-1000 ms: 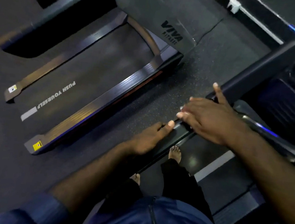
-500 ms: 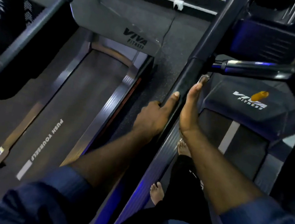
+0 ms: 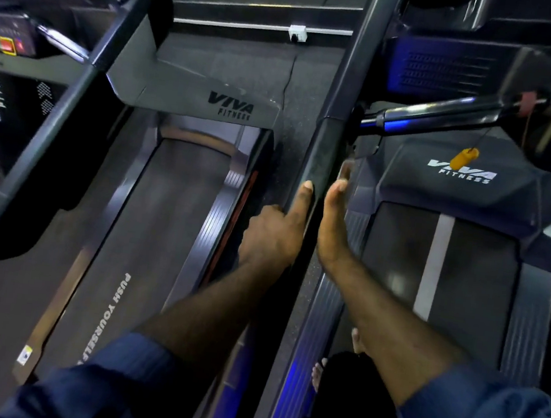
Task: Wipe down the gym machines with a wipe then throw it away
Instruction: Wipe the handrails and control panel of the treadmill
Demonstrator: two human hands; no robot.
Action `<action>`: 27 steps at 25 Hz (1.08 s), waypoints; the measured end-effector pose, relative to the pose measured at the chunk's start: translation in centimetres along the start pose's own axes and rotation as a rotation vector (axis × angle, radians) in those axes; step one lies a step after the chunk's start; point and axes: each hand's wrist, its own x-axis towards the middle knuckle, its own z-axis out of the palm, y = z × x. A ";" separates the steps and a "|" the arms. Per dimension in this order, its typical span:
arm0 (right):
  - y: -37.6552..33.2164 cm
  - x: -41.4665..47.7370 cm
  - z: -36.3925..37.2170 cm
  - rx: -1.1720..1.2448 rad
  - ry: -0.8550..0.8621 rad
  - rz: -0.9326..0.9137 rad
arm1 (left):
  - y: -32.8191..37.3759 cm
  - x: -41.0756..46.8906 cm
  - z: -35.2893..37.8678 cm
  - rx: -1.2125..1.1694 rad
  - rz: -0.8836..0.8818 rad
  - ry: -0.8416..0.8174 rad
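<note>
**Both hands on the treadmill's left rail**

Since a second ago the right hand (image 3: pixel 332 229) has turned from lying flat across the handrail (image 3: pixel 325 152) to standing on edge against its inner face. Its fingers are straight and pressed together. The left hand (image 3: pixel 274 236) has stayed on the outer side, with fingers curled over the rail's edge and the thumb laid straight along the top.

A pale blur just past the right fingertips, against the rail's inner side, is my best guess for the wipe (image 3: pixel 346 167). It is too smeared to be sure.

If that is the wipe, nothing pinches it. Only flat fingers press it to the rail, so a quick stroke could leave it behind or drop it onto the deck of the treadmill (image 3: pixel 508 201). Further up, the cross bar (image 3: pixel 432 115) meets the rail, and the fingertips could jam into that joint.

The rail's long axis runs away from the person toward the console, leaning a little right at the far end, and both hands point up along it. I cannot make out how the wipe itself lies.
</note>
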 end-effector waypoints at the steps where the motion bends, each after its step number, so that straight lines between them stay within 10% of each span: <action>1: 1.2 -2.6 0.1 0.025 -0.057 0.030 | 0.2 -0.1 0.0 0.002 0.006 -0.003; 10: -0.8 2.1 -0.7 0.071 0.033 -0.019 | 0.4 -0.5 0.1 0.014 0.045 0.033; 16: 2.0 -9.9 0.9 0.015 -0.086 0.020 | 0.4 -0.4 -0.1 0.042 0.055 0.031; 22: -0.1 1.3 -0.7 0.111 0.046 0.058 | 0.4 -1.0 -0.3 0.024 0.107 0.018; 27: 4.6 -10.3 2.8 0.193 -0.022 0.066 | 0.5 -1.7 -0.7 0.059 0.106 -0.009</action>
